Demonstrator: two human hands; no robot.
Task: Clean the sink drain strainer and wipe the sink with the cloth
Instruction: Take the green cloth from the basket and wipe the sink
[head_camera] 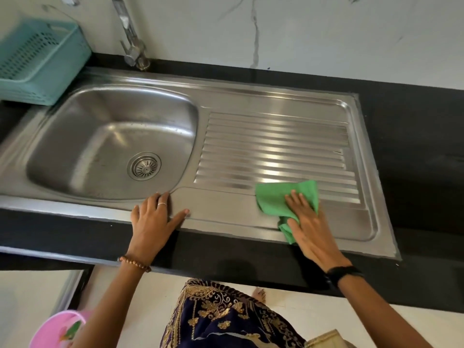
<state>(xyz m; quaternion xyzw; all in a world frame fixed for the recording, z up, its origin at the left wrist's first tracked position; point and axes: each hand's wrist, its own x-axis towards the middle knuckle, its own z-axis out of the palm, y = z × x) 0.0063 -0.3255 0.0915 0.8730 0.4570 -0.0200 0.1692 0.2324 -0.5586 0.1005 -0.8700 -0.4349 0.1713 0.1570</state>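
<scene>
Right hand (310,229) flat, fingers spread, palm pressing the cloth (281,200) onto the drainboard (276,146) at its near edge, about 5 o'clock from the bowl (108,136). Cloth is green, bunched; part sticks out past the fingertips toward 11 o'clock, a fold pokes out under the thumb at the near side. Not a pinch grip, just palm down on it. Left hand (153,222) holds nothing: fingers splayed, resting on the sink's front rim just at 6 o'clock of the bowl, thumb pointing toward 3 o'clock on the flat steel. Ring on one finger, bead bracelet (134,263) on that wrist; dark band (344,272) on the right wrist. Strainer (144,166) sits in the drain at bowl bottom, near-centre, untouched, well apart from both hands. Bowl looks empty and dull. Tap (130,38) at 12 o'clock behind the bowl. Teal basket (37,61) at 10 o'clock on the black counter (414,159), overlapping the sink's far-left corner. Pink tub (55,330) on the floor at 7 o'clock, partly hidden by the left forearm.
</scene>
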